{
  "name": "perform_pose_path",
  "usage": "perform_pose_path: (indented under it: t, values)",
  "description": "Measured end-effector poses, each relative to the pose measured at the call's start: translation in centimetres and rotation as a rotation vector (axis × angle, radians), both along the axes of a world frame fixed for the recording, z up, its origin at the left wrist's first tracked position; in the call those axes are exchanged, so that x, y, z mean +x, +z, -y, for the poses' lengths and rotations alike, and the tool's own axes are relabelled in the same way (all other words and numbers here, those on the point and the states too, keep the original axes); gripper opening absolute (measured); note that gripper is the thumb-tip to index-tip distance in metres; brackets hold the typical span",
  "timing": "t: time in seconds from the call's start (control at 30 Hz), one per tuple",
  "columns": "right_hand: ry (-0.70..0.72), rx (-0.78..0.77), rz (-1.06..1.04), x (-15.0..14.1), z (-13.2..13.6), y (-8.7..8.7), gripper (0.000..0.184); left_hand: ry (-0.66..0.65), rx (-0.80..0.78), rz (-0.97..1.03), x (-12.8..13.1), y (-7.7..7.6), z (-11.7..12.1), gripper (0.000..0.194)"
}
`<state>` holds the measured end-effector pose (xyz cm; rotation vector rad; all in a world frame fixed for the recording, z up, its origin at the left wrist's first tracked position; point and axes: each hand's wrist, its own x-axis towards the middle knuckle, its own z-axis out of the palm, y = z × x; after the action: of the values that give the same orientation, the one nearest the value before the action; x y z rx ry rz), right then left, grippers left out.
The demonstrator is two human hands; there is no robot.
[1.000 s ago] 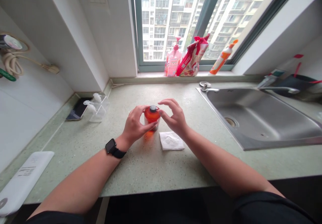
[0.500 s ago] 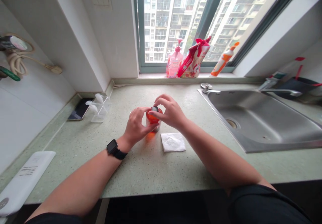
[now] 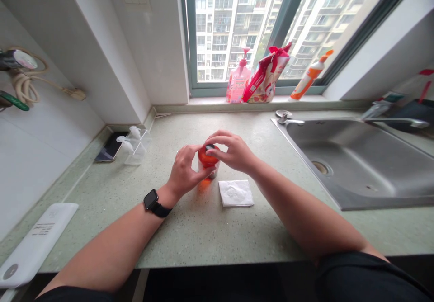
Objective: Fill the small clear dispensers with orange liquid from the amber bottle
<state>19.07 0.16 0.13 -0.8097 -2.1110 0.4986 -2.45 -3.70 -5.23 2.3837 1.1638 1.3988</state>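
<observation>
A small clear jar [image 3: 213,173] with a see-through orange top [image 3: 206,158] stands on the counter in front of me. At the centre of the top is a dark round cap [image 3: 210,147]. My left hand [image 3: 187,170] is wrapped around the jar's left side, thumb across the front. From the right, my right hand [image 3: 233,150] grips the orange top, its fingers curled over the far edge and its thumb near the dark cap. Just in front of the jar lies a folded white tissue [image 3: 236,193], which neither hand touches. The jar's far side is hidden.
A steel sink [image 3: 339,202] is set into the counter at the right. A phone [image 3: 111,147] and a clear divided box [image 3: 136,150] lie at the left, with a white flat device [image 3: 44,238] nearer. Bottles and a red bag [image 3: 267,76] line the windowsill.
My right hand has shifted slightly on the orange top, its thumb lifting so that more of the dark cap shows. The left hand keeps its hold. The view has turned a little.
</observation>
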Motion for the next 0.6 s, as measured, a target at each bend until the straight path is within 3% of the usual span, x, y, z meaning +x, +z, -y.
perform_pose_path:
  t: [0.17,0.3,0.43,0.6]
  values:
    - [-0.067,0.028,0.041,2.0,-0.8,1.0,0.032,-0.012,-0.025,0.014,-0.1,0.2,0.1,0.054]
    - [-0.168,0.048,0.043,3.5,-1.1,2.2,0.017,-0.027,-0.02,0.02,-0.1,0.2,0.1,0.055]
    - [-0.111,0.048,0.093,3.3,-0.4,2.7,0.013,-0.032,-0.017,0.022,-0.1,0.1,0.0,0.054]
    - [-0.004,0.044,0.159,1.2,0.9,2.0,0.012,-0.021,-0.032,0.018,-0.1,-0.1,0.0,0.054]
